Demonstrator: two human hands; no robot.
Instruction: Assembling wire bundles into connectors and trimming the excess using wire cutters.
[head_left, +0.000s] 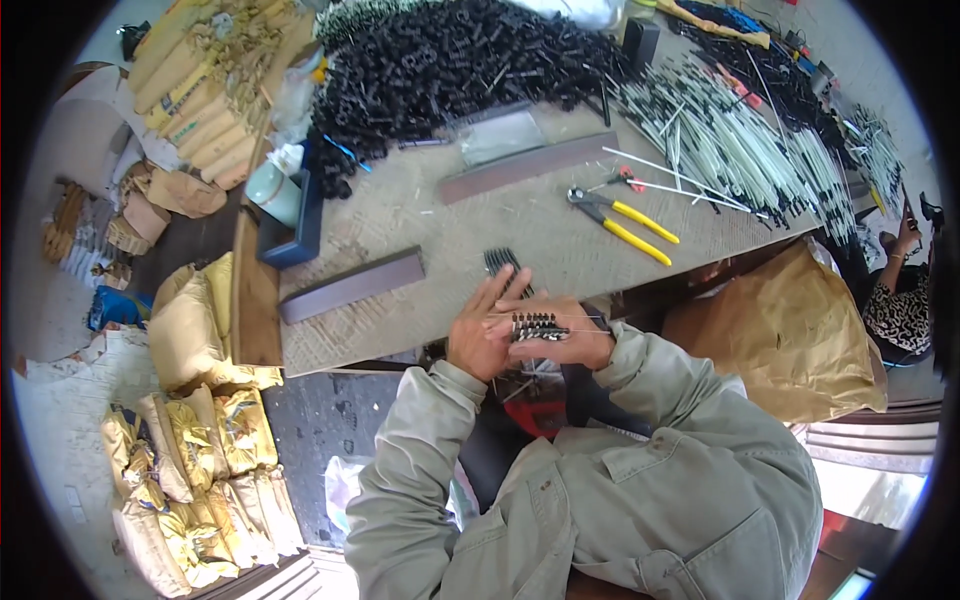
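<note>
Between both hands (530, 335), black rod bundle (510, 275) pointing away, tableward.

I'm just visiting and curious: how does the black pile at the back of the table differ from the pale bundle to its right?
The black pile is a tangled heap of short dark pieces; the pale rods are long, thin and whitish with dark ends. The pile lies jumbled in all directions; the rods lie roughly side by side, fanned out. Both rest on the table, beyond the hands.

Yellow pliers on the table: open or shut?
Open. The pliers lie flat on the table, yellow handles spread apart, no hand on them.
</note>
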